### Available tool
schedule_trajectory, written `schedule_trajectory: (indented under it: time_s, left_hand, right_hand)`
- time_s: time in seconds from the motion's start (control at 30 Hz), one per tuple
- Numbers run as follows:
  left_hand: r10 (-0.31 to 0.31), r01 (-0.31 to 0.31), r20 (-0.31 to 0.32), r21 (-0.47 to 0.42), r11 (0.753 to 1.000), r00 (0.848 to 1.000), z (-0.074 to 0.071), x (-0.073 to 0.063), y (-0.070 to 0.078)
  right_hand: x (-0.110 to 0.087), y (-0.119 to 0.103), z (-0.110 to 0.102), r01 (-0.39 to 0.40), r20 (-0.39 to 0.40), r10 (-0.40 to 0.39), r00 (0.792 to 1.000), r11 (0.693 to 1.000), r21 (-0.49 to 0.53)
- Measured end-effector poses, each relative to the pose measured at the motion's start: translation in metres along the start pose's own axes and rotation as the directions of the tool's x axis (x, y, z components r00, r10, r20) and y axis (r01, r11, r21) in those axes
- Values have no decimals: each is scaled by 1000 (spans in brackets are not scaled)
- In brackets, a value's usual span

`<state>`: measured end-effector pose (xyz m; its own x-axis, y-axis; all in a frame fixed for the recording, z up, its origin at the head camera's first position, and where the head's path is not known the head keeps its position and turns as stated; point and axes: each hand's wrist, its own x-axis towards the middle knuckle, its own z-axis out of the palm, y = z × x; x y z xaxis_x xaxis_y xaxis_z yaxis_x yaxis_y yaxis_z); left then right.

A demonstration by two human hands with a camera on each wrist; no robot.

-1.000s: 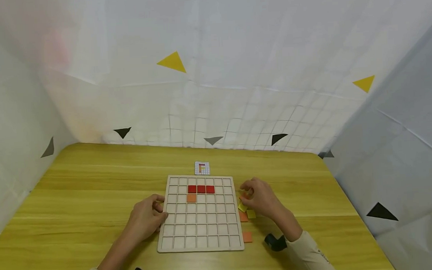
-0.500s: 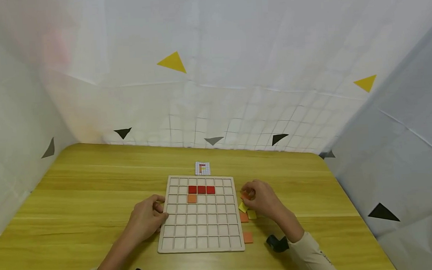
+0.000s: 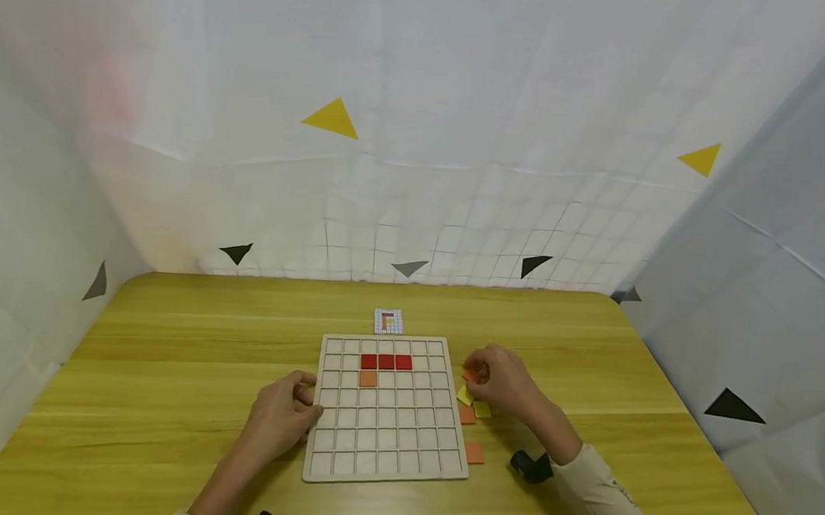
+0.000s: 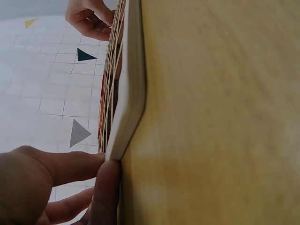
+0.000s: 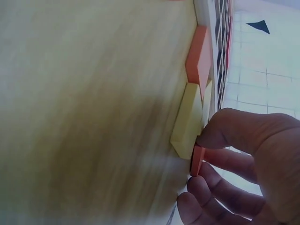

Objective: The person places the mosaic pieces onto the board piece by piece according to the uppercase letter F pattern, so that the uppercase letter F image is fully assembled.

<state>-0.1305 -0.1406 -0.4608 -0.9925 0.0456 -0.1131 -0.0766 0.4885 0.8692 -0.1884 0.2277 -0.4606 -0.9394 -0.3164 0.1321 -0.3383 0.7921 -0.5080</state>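
Observation:
A light wooden grid board (image 3: 387, 438) lies on the table, with three red tiles (image 3: 386, 362) in a row and an orange tile (image 3: 367, 379) under the leftmost one. At the board's left edge, my left hand (image 3: 281, 414) holds the rim between thumb and fingers, as the left wrist view shows. To the right of the board, my right hand (image 3: 504, 379) pinches another orange tile (image 5: 197, 160) between thumb and fingers, low over the table. Right beside those fingertips lies a yellow tile (image 5: 186, 122), with an orange tile (image 5: 198, 58) beyond it.
A small pattern card (image 3: 388, 321) lies behind the board's far edge. Along the board's right side are a yellow tile (image 3: 482, 409), an orange tile (image 3: 467, 415) and a nearer orange tile (image 3: 474, 452). White sheeting (image 3: 403, 71) surrounds the wooden table (image 3: 179, 340).
My right hand has drawn slightly toward me, and its fingers have come together on the orange tile. My left hand keeps its place at the board's edge.

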Motion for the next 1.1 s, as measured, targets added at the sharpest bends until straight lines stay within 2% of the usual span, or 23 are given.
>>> schedule_trajectory:
  time_s: [0.2, 0.53, 0.83, 1.1]
  left_hand:
    - [-2, 2, -5, -5, 1000, 1000, 1, 2, -1]
    - [-3, 3, -11, -5, 1000, 1000, 1, 2, -2]
    - [-8, 8, -5, -9, 1000, 1000, 2, 1, -2]
    - [0, 0, -9, -5, 1000, 1000, 2, 3, -2]
  right_hand:
    - [0, 1, 1, -5, -16, 4, 1000, 999, -33]
    - [1, -2, -3, -57, -15, 56, 998, 995, -80]
    - [-2, 2, -1, -26, -32, 24, 999, 996, -88]
    - [-2, 0, -3, -6, -79, 3, 997, 999, -43]
